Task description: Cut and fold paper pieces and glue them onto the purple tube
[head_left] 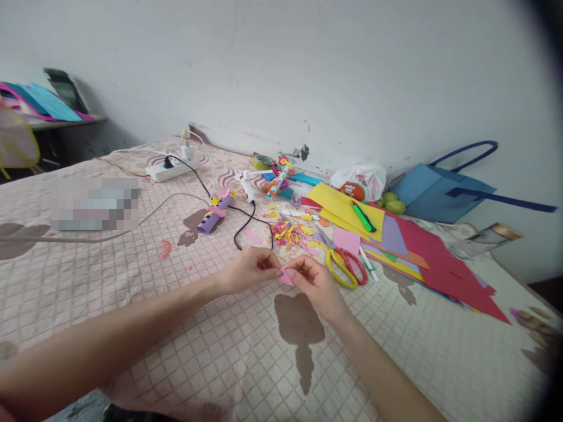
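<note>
I see a small pink paper scrap (285, 277), flat and slightly creased, pinched at both ends just above the quilted bed near the paper scraps.

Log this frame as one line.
left hand: pinching pink paper scrap | right hand: pinching same scrap | scissors: idle beside right hand

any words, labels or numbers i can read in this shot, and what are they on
None can be read.
The round orange item by the white plastic bag bears a print too small to read.
The magazine-like sheet at the right is blurred.
The pixelated patch hides whatever lies there.
</note>
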Action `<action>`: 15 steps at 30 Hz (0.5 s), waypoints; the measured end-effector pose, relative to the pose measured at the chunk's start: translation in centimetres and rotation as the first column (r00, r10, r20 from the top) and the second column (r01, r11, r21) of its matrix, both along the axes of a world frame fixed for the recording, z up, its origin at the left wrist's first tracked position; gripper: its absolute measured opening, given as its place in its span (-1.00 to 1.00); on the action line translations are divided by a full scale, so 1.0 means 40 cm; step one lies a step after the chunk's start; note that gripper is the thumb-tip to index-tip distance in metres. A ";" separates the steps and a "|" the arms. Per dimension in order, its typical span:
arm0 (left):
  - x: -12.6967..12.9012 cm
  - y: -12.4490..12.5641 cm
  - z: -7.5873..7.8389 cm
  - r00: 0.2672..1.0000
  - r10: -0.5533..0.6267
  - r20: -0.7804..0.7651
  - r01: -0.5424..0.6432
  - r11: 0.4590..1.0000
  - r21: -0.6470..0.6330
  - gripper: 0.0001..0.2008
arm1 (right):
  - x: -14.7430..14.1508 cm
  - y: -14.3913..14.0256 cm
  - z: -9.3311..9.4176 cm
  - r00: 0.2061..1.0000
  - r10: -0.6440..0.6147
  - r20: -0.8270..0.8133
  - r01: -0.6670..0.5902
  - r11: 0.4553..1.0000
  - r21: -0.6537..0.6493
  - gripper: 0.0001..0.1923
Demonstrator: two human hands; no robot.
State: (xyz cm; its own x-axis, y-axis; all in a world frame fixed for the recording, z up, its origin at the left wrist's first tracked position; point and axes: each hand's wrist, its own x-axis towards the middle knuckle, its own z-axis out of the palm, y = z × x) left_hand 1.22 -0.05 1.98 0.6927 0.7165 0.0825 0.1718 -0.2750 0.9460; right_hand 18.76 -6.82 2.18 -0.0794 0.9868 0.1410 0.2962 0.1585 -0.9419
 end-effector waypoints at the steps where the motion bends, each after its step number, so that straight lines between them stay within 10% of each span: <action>1: 0.000 0.002 -0.002 1.000 0.004 0.007 -0.004 1.000 -0.011 -0.76 | 0.000 0.000 0.001 1.000 0.004 0.007 -0.004 1.000 -0.006 -0.85; 15: 0.000 -0.015 0.011 1.000 0.005 0.020 -0.007 0.998 0.060 -0.77 | -0.013 -0.009 0.003 0.984 0.032 0.175 -0.037 0.999 0.025 -0.86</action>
